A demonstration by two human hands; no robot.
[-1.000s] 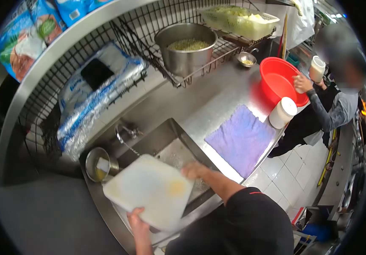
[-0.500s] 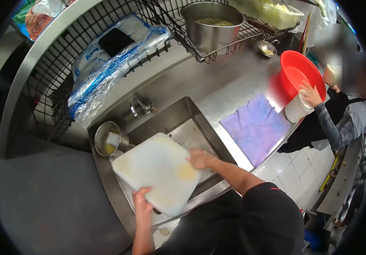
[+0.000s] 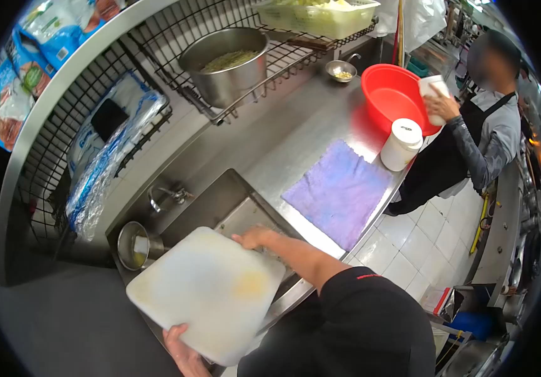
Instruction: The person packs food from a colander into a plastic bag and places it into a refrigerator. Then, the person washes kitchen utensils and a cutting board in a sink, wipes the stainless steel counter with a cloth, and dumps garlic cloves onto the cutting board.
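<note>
A white cutting board [image 3: 198, 289] with yellowish stains is held tilted over the steel sink [image 3: 211, 191]. My left hand [image 3: 179, 345] grips its lower left edge, thumb on top and the other fingers hidden beneath. At the upper right edge, my right hand [image 3: 256, 237] is closed on the board. Just left of the board, a small steel pot [image 3: 133, 242] holding something white and a yellowish liquid stands at the sink's rim. The faucet [image 3: 169, 195] is behind the sink.
Right of the sink lies a purple cloth [image 3: 339, 191]. Beyond it are a white lidded container [image 3: 401, 147], a red basin [image 3: 391, 94] and a small steel bowl [image 3: 341, 69]. A co-worker [image 3: 478, 132] holds a white container there. A large pot [image 3: 223, 69] sits on the wire rack.
The cutting board and both hands have moved left and down in view as the camera turned right. The co-worker's hand has left the white lidded container and now holds another one up.
</note>
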